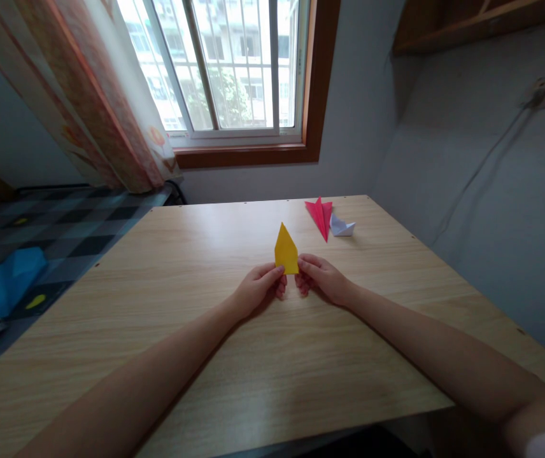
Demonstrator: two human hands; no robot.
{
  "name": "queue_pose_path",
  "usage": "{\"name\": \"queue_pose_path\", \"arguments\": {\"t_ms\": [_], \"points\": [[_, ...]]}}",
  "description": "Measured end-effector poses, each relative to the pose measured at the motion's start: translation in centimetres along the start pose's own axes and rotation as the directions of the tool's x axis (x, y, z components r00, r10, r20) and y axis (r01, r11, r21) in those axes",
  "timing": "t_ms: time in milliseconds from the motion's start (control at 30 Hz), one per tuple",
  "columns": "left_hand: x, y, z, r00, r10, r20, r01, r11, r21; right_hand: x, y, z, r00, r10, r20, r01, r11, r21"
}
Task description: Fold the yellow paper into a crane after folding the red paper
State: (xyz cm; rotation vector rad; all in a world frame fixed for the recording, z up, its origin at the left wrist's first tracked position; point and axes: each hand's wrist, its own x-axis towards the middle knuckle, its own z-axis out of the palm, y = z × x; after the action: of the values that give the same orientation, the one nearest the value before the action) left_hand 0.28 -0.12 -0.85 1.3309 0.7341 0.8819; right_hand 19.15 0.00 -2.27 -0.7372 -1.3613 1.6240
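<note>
A folded yellow paper [286,249], pointed at its top, stands upright over the middle of the wooden table [196,254]. My left hand [256,289] pinches its lower left corner. My right hand [323,278] grips its lower right corner. Both hands rest low on the table, fingertips nearly meeting under the paper.
A folded red paper shape [320,216] and a small white folded paper [341,226] lie at the table's far right. A window [234,63] with a curtain [95,95] is behind. A bed with a checked cover [38,235] and a blue object [0,283] stands left. A wall runs along the right.
</note>
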Motion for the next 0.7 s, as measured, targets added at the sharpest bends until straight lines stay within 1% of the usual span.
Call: {"name": "queue_pose_path", "arguments": {"t_ms": [167,300,467,567,700], "points": [[0.0,-0.1,-0.1,1.0,0.001,0.008,-0.001,1.0,-0.012,0.0,0.0,0.2,1.0,-0.027,-0.008,0.027,1.0,-0.014],[0.1,-0.5,-0.2,0.999,-0.016,0.03,0.017,0.999,-0.036,-0.3,-0.2,0.6,0.994,-0.108,-0.023,0.105,0.989,-0.106],[0.2,-0.7,-0.4,0.997,0.007,0.083,-0.007,1.0,-0.002,-0.6,-0.4,1.0,0.98,-0.196,-0.028,0.186,0.961,-0.204],[0.3,-0.7,-0.5,0.996,0.008,0.092,-0.007,1.0,-0.005,-0.6,-0.3,1.1,0.975,-0.218,-0.033,0.205,0.95,-0.237],[0.3,-0.7,-0.4,0.996,-0.011,0.092,0.013,1.0,-0.028,-0.6,-0.2,1.1,0.972,-0.233,-0.035,0.218,0.946,-0.24]]}}
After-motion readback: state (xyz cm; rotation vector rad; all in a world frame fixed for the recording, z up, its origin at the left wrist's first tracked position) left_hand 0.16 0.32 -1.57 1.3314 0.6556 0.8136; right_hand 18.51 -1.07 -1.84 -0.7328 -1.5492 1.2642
